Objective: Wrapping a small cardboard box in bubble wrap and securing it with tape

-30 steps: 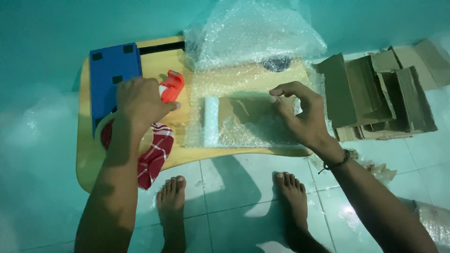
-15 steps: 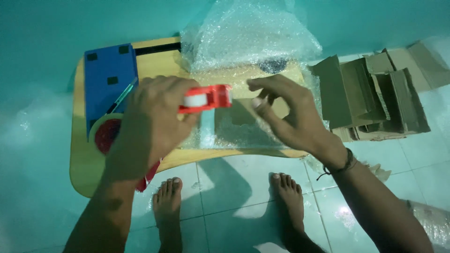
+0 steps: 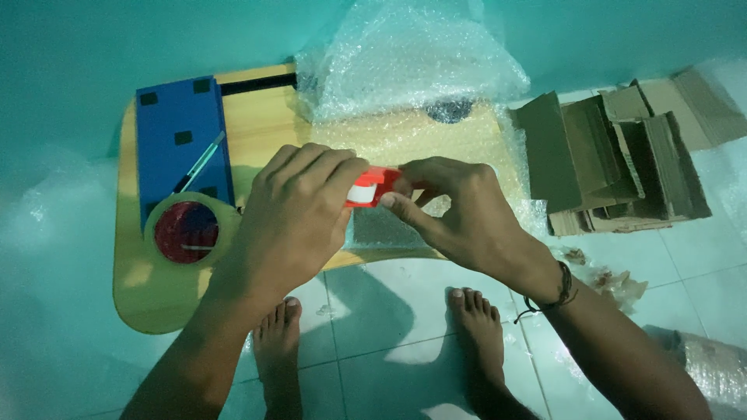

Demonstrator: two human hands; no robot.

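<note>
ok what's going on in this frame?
A person stands barefoot over a low wooden table. The left hand grips a red tape dispenser, and the right hand pinches at its front end, where the tape comes off. Under both hands lies a flat item wrapped in bubble wrap. A blue board and a tape roll sit to the left, folded cardboard boxes to the right.

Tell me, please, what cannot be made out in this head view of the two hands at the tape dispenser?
- Red tape dispenser: mostly covered by the left hand and right hand.
- Bubble-wrapped parcel: hidden under both hands; contents unreadable.
- Dark round thing: veiled by the bubble wrap sheet.
- Cardboard stack: too dim to count the pieces.
</note>
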